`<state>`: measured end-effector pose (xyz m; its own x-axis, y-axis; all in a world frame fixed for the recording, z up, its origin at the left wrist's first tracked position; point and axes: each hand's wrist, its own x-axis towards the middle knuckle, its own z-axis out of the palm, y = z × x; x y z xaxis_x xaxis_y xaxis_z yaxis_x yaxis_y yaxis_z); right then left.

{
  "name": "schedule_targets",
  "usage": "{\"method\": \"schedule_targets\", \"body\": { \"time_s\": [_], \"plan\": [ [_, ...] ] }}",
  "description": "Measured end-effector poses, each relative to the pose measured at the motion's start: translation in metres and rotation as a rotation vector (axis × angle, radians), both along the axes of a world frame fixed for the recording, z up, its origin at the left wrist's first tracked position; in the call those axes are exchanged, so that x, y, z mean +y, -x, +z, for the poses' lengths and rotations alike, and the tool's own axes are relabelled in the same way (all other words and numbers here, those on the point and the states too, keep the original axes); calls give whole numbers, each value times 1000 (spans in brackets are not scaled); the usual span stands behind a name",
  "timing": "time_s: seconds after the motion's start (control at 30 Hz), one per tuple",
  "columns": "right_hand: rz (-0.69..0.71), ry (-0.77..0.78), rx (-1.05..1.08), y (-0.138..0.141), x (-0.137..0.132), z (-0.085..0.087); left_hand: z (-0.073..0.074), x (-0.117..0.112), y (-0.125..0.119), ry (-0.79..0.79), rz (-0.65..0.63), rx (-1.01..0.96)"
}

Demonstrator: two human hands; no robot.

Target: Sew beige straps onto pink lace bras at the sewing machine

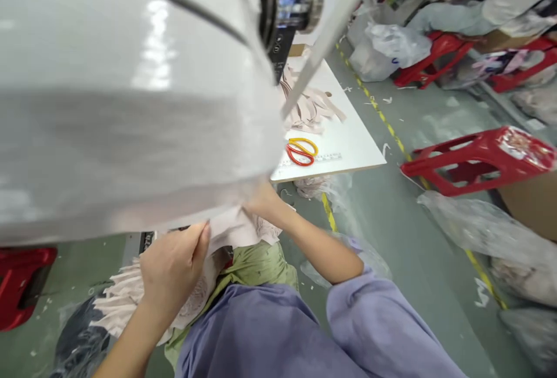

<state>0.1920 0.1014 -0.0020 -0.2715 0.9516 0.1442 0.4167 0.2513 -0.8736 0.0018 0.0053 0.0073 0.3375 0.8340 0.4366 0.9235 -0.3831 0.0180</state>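
A strip of pale pink fabric [230, 228] stretches between my two hands, above my lap. My left hand [172, 259] is closed, thumb and fingers pinching the strip's left part. At the other end my right hand [267, 204] touches the fabric; its fingers are hidden behind the large white sewing machine head [143, 111]. That machine head fills the upper left and hides the needle area. More pale fabric pieces with cut, fringed edges [124, 297] hang below my left wrist, and a green cloth [265, 268] lies over my lap.
Right of the machine, a white table [361, 146] holds scissors [302, 152] with red and yellow handles, a ruler and pale fabric strips [311, 105]. A red stool [478, 157] and plastic bags [483, 227] stand on the floor. Another person's arm [461, 18] shows at top right.
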Motion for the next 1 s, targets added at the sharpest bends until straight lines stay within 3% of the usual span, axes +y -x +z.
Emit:
{"method": "schedule_targets", "body": {
  "time_s": [0.17, 1.0],
  "plan": [
    [-62, 31, 72, 2, -1, -4, 0, -1, 5, -39, -55, 18],
    [-70, 27, 161, -15, -4, -4, 2, 5, -12, -72, -176, 81]
  ]
}}
